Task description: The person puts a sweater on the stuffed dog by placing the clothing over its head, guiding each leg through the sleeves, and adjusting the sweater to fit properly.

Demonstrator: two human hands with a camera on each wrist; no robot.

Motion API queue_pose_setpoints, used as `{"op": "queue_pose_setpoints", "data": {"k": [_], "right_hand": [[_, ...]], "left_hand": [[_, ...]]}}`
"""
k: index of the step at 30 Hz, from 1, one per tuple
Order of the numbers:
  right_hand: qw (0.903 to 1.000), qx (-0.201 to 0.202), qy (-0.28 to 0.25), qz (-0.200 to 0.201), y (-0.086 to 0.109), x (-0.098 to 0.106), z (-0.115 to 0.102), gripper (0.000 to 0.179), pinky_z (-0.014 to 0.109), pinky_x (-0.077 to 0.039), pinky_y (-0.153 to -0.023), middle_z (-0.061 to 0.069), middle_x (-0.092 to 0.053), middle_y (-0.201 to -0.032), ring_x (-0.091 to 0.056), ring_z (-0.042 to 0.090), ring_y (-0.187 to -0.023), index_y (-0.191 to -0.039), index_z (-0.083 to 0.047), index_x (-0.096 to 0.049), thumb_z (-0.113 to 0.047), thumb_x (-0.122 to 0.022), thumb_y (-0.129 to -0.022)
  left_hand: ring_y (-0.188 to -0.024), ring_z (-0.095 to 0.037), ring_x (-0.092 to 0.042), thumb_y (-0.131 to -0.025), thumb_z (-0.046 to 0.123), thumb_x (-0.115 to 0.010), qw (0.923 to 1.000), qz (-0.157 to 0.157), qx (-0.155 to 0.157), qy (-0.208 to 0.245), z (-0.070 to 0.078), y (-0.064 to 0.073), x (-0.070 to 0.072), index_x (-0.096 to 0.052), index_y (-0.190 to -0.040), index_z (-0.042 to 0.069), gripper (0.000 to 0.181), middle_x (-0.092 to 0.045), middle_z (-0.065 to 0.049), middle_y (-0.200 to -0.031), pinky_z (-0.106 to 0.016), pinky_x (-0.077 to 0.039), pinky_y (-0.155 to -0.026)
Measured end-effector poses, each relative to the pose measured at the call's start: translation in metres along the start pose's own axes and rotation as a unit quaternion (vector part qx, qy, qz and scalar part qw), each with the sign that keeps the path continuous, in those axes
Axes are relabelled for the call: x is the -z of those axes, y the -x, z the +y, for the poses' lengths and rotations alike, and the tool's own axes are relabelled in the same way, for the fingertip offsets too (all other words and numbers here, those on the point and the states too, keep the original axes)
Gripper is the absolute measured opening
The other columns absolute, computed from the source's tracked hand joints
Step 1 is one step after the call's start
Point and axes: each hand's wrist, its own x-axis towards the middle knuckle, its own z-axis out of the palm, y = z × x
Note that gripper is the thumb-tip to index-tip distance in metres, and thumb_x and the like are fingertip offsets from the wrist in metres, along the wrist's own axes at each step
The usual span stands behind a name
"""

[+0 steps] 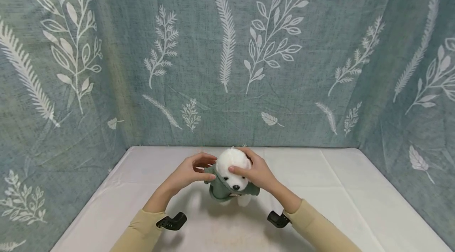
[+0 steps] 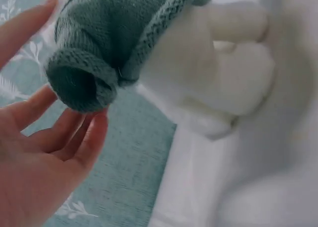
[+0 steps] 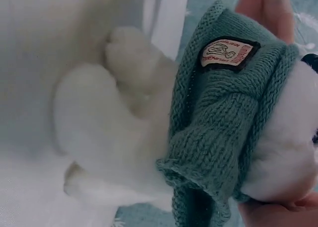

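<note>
A white plush dog point(image 1: 230, 160) in a green knitted sweater point(image 1: 219, 190) stands on the white surface between both hands. My right hand point(image 1: 262, 173) grips its head from the side, thumb across the face near one eye, fingers behind the head. On the other side my left hand point(image 1: 185, 172) surrounds a sleeve loosely, thumb apart from the gently bent fingers. The left wrist view shows fingertips touching the hollow cuff point(image 2: 82, 80), with no paw visible in its opening. A stitched label point(image 3: 228, 54) sits on the sweater; the plush legs point(image 3: 94, 108) are bare below the hem.
A white cloth point(image 1: 320, 189) covers the tabletop. Green curtains point(image 1: 199, 66) with white leaf prints enclose the back and both sides. Black wrist mounts point(image 1: 172, 221) stick out from the sleeves of the person's tan top point(image 1: 314, 224).
</note>
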Motion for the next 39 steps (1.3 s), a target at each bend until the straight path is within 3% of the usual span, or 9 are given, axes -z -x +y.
{"op": "queue_pose_setpoints", "data": {"k": [4, 11, 16, 22, 27, 33, 39], "right_hand": [[0.9999, -0.007, 0.006, -0.005, 0.0, 0.003, -0.003, 0.061, 0.044, -0.052, -0.085, 0.013, -0.055, -0.13, -0.056, 0.03, -0.113, -0.139, -0.013, -0.046, -0.023, -0.072, -0.084], [0.9999, 0.004, -0.002, -0.01, -0.006, 0.004, 0.015, 0.06, 0.042, -0.052, -0.085, 0.008, -0.056, -0.129, -0.056, 0.027, -0.113, -0.136, -0.022, -0.048, -0.032, -0.074, -0.083], [0.9998, 0.017, -0.001, -0.005, -0.008, 0.004, 0.016, 0.056, 0.042, -0.051, -0.085, 0.007, -0.058, -0.126, -0.057, 0.026, -0.111, -0.132, -0.022, -0.051, -0.032, -0.075, -0.082], [0.9999, 0.002, -0.011, -0.012, -0.006, 0.002, 0.016, 0.056, 0.039, -0.051, -0.085, 0.006, -0.058, -0.124, -0.058, 0.024, -0.109, -0.131, -0.022, -0.052, -0.033, -0.075, -0.081], [0.9998, 0.006, -0.011, -0.013, -0.004, 0.002, 0.015, 0.058, 0.04, -0.052, -0.085, 0.005, -0.057, -0.126, -0.058, 0.024, -0.11, -0.132, -0.023, -0.051, -0.035, -0.075, -0.081], [0.9984, 0.018, -0.032, -0.042, -0.001, 0.013, 0.023, 0.062, 0.041, -0.05, -0.09, 0.006, -0.053, -0.132, -0.055, 0.026, -0.117, -0.137, -0.021, -0.046, -0.034, -0.073, -0.083], [0.9973, -0.004, -0.052, -0.052, 0.009, 0.035, 0.048, 0.059, 0.037, -0.049, -0.094, 0.009, -0.051, -0.135, -0.052, 0.029, -0.122, -0.138, -0.017, -0.044, -0.031, -0.07, -0.086]], "left_hand": [[-0.103, -0.022, -0.059, -0.081, 0.021, -0.076, 0.9998, -0.014, 0.003, 0.014, -0.009, -0.003, -0.001, -0.058, -0.121, 0.01, 0.044, -0.06, -0.008, -0.119, -0.04, -0.051, -0.084], [-0.076, -0.019, -0.061, -0.082, 0.016, -0.074, 0.9997, -0.008, 0.001, 0.022, -0.018, -0.005, -0.002, -0.061, -0.1, -0.001, 0.029, -0.063, -0.002, -0.087, -0.046, -0.052, -0.078], [-0.075, -0.022, -0.058, -0.082, 0.015, -0.074, 0.9998, -0.012, 0.007, 0.018, -0.025, -0.005, -0.003, -0.061, -0.096, -0.002, 0.026, -0.063, -0.002, -0.084, -0.046, -0.05, -0.078], [-0.071, -0.015, -0.055, -0.08, 0.009, -0.074, 0.9993, -0.005, 0.035, -0.012, -0.037, -0.005, -0.007, -0.062, -0.093, -0.002, 0.021, -0.062, -0.002, -0.08, -0.041, -0.049, -0.075], [-0.07, -0.014, -0.053, -0.079, 0.009, -0.074, 0.9991, 0.0, 0.037, -0.023, -0.041, -0.008, -0.011, -0.062, -0.092, 0.0, 0.019, -0.062, -0.004, -0.081, -0.038, -0.047, -0.071], [-0.072, -0.016, -0.052, -0.081, 0.012, -0.074, 0.9986, -0.007, 0.041, -0.032, -0.041, -0.009, -0.012, -0.061, -0.095, 0.003, 0.022, -0.062, -0.006, -0.088, -0.037, -0.047, -0.071], [-0.1, -0.02, -0.057, -0.079, 0.016, -0.076, 0.9992, 0.016, 0.021, -0.031, -0.042, -0.007, -0.008, -0.061, -0.113, 0.007, 0.037, -0.061, -0.011, -0.116, -0.036, -0.046, -0.085]]}}
